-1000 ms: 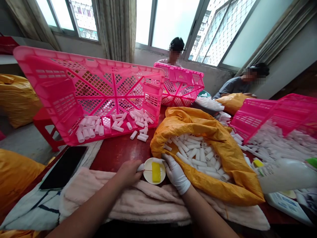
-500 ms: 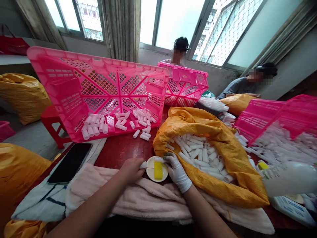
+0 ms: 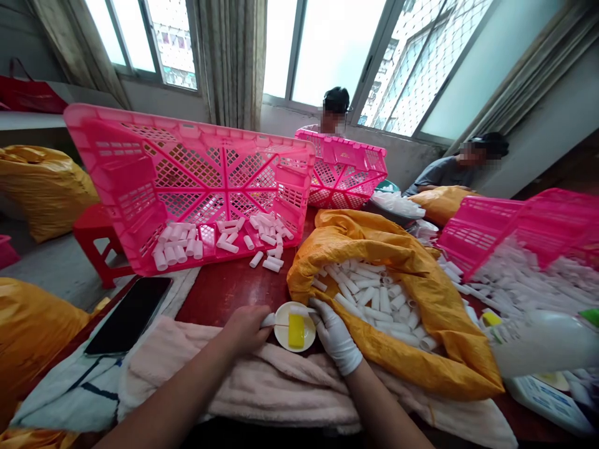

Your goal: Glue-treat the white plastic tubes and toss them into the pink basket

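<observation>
Head view | tilted up | right hand (image 3: 334, 337): white tube (image 3: 302, 310) still over dish (image 3: 309, 335)

The sponge (image 3: 296, 333) lies on the dish (image 3: 309, 335), left of the sack (image 3: 461, 337).

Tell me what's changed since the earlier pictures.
The white tube in the right hand seems to reach slightly farther left over the dish. The camera view has shifted a little. No new grip or release shows. The left hand with its thin stick, the yellow block and the orange bag look unchanged.
</observation>
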### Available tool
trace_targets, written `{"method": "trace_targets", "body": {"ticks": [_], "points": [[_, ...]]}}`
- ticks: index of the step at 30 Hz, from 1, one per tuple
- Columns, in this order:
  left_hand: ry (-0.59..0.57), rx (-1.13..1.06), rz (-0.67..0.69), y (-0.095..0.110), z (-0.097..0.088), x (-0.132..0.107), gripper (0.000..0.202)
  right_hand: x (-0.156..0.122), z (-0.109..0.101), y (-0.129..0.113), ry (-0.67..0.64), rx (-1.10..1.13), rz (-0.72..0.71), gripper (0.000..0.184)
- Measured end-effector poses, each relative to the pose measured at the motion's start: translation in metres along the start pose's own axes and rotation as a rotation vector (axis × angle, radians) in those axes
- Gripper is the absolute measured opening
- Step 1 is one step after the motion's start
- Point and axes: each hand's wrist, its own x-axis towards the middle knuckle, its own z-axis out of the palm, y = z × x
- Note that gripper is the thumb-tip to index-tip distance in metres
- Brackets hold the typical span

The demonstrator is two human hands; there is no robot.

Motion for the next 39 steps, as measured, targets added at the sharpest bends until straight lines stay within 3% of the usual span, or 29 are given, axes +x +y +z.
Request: {"method": "trace_targets", "body": {"ticks": [6,11,20,24,26,29,31,33,36,39], "points": [[0.009,0.017,0.013,-0.001,-0.001,0.000,0.012,0.000,0.003,0.000,0.000,-0.008,-0.033,0.016],[0.009,0.016,0.012,-0.002,0.000,-0.001,0.012,-0.004,0.002,0.005,0.011,-0.029,-0.036,0.025],[-0.006,-0.008,0.005,0.001,-0.002,-0.003,0.013,-0.003,0.002,0.003,0.072,-0.050,-0.149,0.021],[0.100,0.003,-0.025,0.005,-0.003,-0.004,0.021,0.001,-0.002,-0.010,0.152,0.002,-0.169,0.020],[0.177,-0.005,0.002,0.008,-0.004,-0.004,0.027,0.001,-0.004,-0.020,0.176,0.160,-0.087,0.016],[0.200,-0.058,0.082,0.015,-0.006,-0.005,0.028,-0.003,-0.008,-0.035,0.122,0.451,0.096,0.014],[0.188,-0.083,0.119,0.021,-0.009,-0.007,0.025,-0.005,-0.013,-0.044,0.115,0.492,0.115,0.013],[0.168,-0.079,0.137,0.027,-0.011,-0.007,0.025,-0.006,-0.019,-0.051,0.124,0.425,0.023,0.011],[0.117,-0.024,0.138,0.037,-0.013,-0.006,0.023,-0.003,-0.025,-0.059,0.008,0.278,-0.144,0.014],[0.088,0.088,0.095,0.049,-0.013,-0.003,0.023,0.003,-0.019,-0.061,-0.050,0.199,-0.027,0.015]]}}
